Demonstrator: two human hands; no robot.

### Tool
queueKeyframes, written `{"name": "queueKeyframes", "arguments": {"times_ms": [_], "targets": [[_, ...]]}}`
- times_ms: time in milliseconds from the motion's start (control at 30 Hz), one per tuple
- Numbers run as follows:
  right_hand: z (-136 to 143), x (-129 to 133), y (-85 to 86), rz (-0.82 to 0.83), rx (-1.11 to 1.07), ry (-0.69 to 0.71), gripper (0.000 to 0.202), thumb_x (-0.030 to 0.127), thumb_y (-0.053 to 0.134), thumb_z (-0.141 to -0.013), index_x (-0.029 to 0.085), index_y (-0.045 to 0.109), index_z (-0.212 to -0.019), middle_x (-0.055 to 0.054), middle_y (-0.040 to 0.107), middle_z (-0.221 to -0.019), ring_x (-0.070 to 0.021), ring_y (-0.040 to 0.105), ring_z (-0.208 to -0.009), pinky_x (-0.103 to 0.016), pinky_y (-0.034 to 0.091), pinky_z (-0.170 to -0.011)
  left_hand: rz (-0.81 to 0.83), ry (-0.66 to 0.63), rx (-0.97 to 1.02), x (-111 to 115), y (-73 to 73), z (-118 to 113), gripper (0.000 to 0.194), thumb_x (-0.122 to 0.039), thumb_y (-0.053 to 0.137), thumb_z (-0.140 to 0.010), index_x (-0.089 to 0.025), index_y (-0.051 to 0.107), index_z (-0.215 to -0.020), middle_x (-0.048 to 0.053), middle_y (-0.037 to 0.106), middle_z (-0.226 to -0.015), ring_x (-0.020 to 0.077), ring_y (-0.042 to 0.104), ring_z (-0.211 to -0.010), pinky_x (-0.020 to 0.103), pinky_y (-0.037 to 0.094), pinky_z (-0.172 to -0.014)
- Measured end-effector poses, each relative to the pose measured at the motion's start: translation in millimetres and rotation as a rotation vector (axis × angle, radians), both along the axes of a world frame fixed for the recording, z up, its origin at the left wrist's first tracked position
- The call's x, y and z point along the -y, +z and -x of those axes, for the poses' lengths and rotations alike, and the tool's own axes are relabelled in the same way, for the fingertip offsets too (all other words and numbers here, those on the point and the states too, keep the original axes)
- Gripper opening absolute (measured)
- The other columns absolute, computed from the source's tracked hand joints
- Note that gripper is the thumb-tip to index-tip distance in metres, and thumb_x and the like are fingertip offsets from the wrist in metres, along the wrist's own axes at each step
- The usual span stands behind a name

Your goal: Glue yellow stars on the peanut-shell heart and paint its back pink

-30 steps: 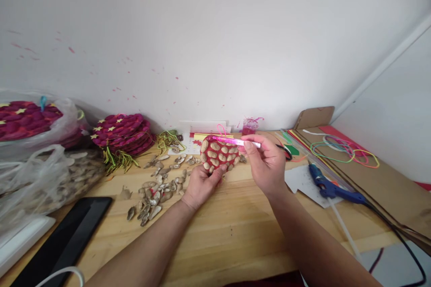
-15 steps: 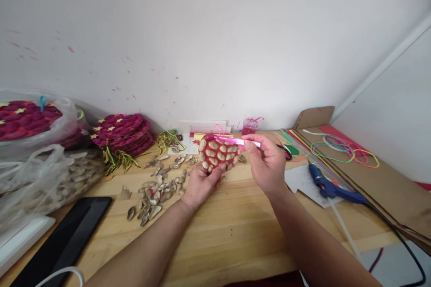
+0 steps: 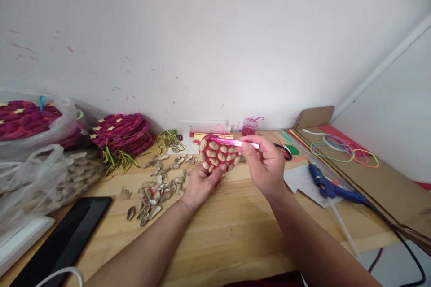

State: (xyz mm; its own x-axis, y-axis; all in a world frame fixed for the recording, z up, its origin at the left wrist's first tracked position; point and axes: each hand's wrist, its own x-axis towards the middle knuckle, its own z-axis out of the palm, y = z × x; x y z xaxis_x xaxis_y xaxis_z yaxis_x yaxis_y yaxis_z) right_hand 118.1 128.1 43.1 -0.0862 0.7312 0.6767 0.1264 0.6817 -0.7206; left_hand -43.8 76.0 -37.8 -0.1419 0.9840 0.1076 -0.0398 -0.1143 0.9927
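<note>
My left hand (image 3: 204, 184) is closed on the lower edge of a red backing covered with peanut shells (image 3: 213, 154), tilted up above the table. Most of its shells are plain tan; the upper edge is wet with magenta paint. Between the thumb and fingers of my right hand (image 3: 264, 159) is a white-handled paintbrush (image 3: 247, 144), smeared with magenta. Its painted end lies across the top of the shell piece, at the upper left. A pink cord loop (image 3: 221, 131) sticks up behind it. Loose peanut shells (image 3: 151, 199) lie to the left of my left hand.
A cup of magenta paint (image 3: 249, 128) stands by the wall. Stacked magenta pieces with yellow stars (image 3: 123, 132) and a plastic bag of shells (image 3: 74, 175) are at left, above a black tablet (image 3: 63, 242). A blue glue gun (image 3: 336, 189) and cardboard (image 3: 387, 184) lie at right.
My right hand has shifted slightly left, carrying the brush tip further along the shell piece's top edge. My left hand keeps its hold almost unmoved.
</note>
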Motion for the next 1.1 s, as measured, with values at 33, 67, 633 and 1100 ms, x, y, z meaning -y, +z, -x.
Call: {"name": "queueKeyframes", "arguments": {"times_ms": [33,67,633,1100], "targets": [[0.0,0.1,-0.7,-0.009,0.005,0.002,0.011,0.028,0.068,-0.098,0.022,0.075,-0.104,-0.003,0.081,-0.094,-0.0166,0.077,-0.078,-0.031,0.061,-0.075,-0.002,-0.001,0.003,0.0,-0.5,0.0,0.045,-0.055,0.073,-0.090,-0.021,0.060,-0.065,-0.002,0.057,-0.052,0.0118,0.046,-0.046,0.026,0.036,-0.048],[-0.1,0.0,-1.3,-0.016,0.010,-0.001,0.011,0.028,0.068,-0.098,0.022,0.075,-0.104,-0.003,0.081,-0.095,-0.0164,0.077,-0.079,-0.030,0.061,-0.075,-0.004,0.002,0.009,-0.1,-0.9,0.0,0.046,-0.056,0.074,-0.090,-0.021,0.060,-0.064,-0.002,0.058,-0.052,0.0118,0.046,-0.046,0.025,0.036,-0.048],[-2.2,-4.3,3.5,-0.063,0.011,-0.069,0.010,0.026,0.068,-0.098,0.022,0.076,-0.101,-0.002,0.081,-0.087,-0.0173,0.077,-0.077,-0.030,0.062,-0.072,0.017,0.021,-0.025,1.0,5.8,-1.4,0.052,-0.066,0.073,-0.085,-0.020,0.059,-0.065,-0.002,0.057,-0.053,0.0117,0.046,-0.048,0.025,0.034,-0.048],[-2.1,-2.5,5.2,-0.067,0.001,-0.052,0.010,0.025,0.068,-0.097,0.021,0.076,-0.100,-0.003,0.081,-0.090,-0.0167,0.077,-0.076,-0.030,0.063,-0.073,-0.018,0.009,0.012,-0.3,4.8,-0.9,0.050,-0.059,0.074,-0.087,-0.020,0.057,-0.061,-0.003,0.055,-0.051,0.0104,0.043,-0.047,0.025,0.033,-0.048]]}}
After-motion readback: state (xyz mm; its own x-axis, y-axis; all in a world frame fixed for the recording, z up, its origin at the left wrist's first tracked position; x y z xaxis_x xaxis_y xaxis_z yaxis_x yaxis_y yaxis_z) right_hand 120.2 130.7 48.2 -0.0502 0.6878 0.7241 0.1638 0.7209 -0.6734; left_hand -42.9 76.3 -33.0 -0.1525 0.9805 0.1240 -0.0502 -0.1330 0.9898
